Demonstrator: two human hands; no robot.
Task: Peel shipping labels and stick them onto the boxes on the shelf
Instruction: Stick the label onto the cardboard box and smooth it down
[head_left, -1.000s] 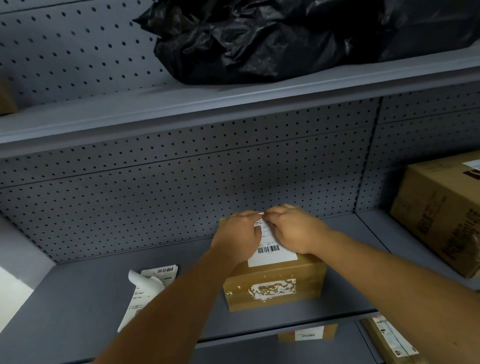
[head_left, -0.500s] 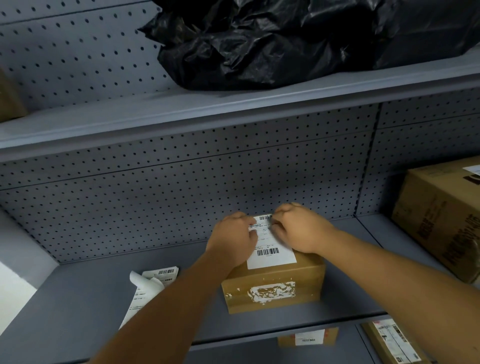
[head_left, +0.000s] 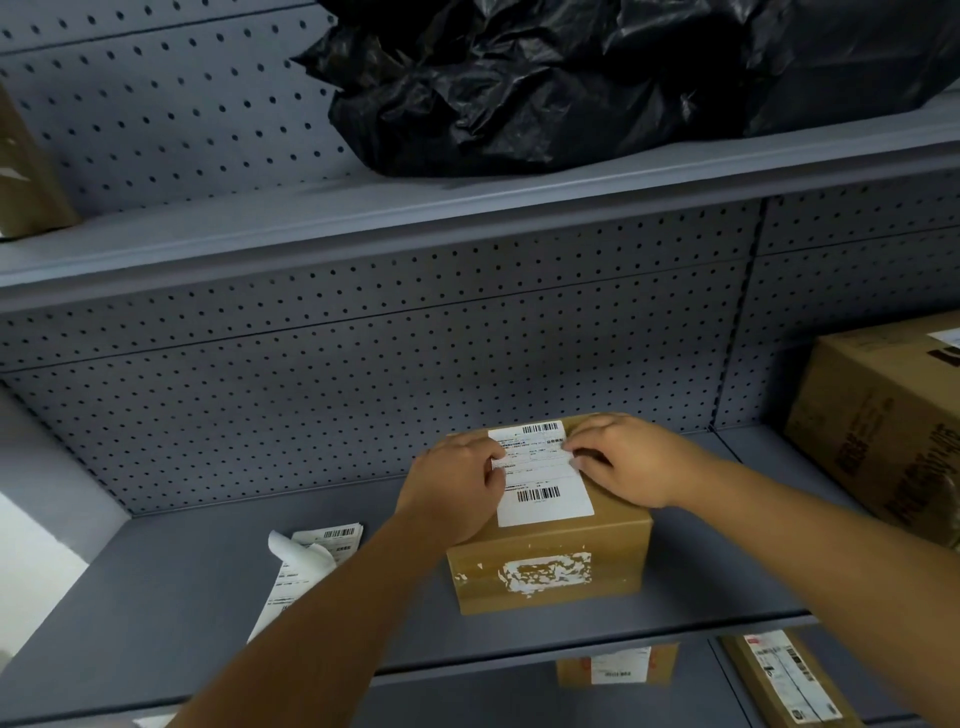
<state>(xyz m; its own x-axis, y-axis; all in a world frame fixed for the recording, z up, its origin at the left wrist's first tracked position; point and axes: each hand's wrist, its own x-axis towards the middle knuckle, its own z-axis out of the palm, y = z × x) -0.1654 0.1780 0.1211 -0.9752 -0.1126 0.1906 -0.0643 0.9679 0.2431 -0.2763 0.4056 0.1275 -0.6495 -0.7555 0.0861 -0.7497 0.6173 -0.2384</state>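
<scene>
Cardboard shows lowest in the view: two labelled parcels (head_left: 618, 665) sit on the shelf below, half hidden by the grey metal shelf (head_left: 182, 613) that carries the work. On that shelf, to the left, a curled strip of spare labels (head_left: 306, 561) lies loose, well apart from the small brown box (head_left: 550, 566), probably kept within reach for the next parcels. The box's front face bears a torn white patch where an older sticker seems to have been ripped off.

On its lid lies the white shipping label (head_left: 543, 480), flat and rectangular, with barcodes at both ends. The left hand (head_left: 452, 493) presses on its left edge and the right hand (head_left: 623, 460) on its right, fingers spread flat and clamped on nothing; I judge they are smoothing the paper so the adhesive takes without wrinkles.

Further right stands a larger printed carton (head_left: 883, 426). Behind runs perforated metal backing (head_left: 311, 364), and on the upper shelf slumps a glossy, crumpled black plastic bag (head_left: 597, 78).
</scene>
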